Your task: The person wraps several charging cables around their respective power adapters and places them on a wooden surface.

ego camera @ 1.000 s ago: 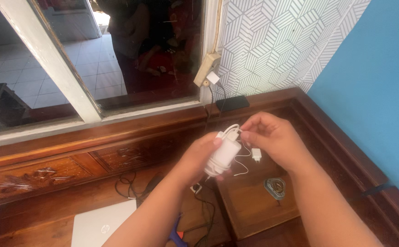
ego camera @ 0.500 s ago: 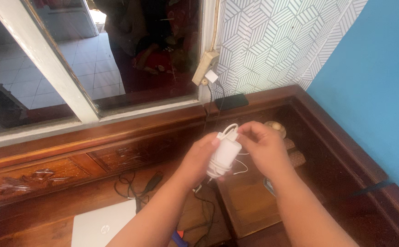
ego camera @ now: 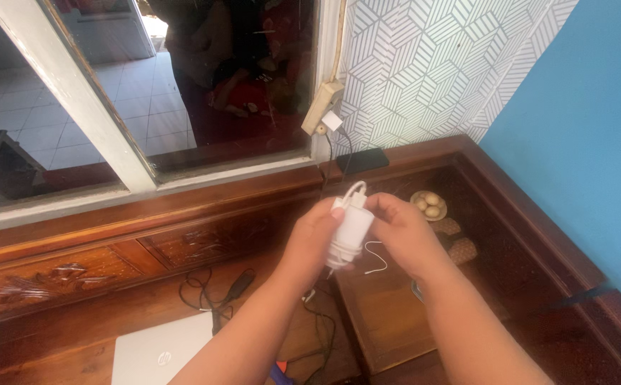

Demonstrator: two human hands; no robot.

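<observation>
Worktop (ego camera: 396, 321), dark carved wood, lower frame: raised rim at right, cables and a white laptop (ego camera: 161, 349) lower left, so we have little open room.

White charger (ego camera: 351, 228), centre frame, above the worktop: our left hand (ego camera: 314, 239) clamped round its body, our right hand (ego camera: 403, 232) pinching the thin white cable (ego camera: 374, 258). We judge the loose tail could snag or the wrap slip.

Bowl of eggs (ego camera: 428, 204), right of centre: near our right hand, could be knocked.
</observation>
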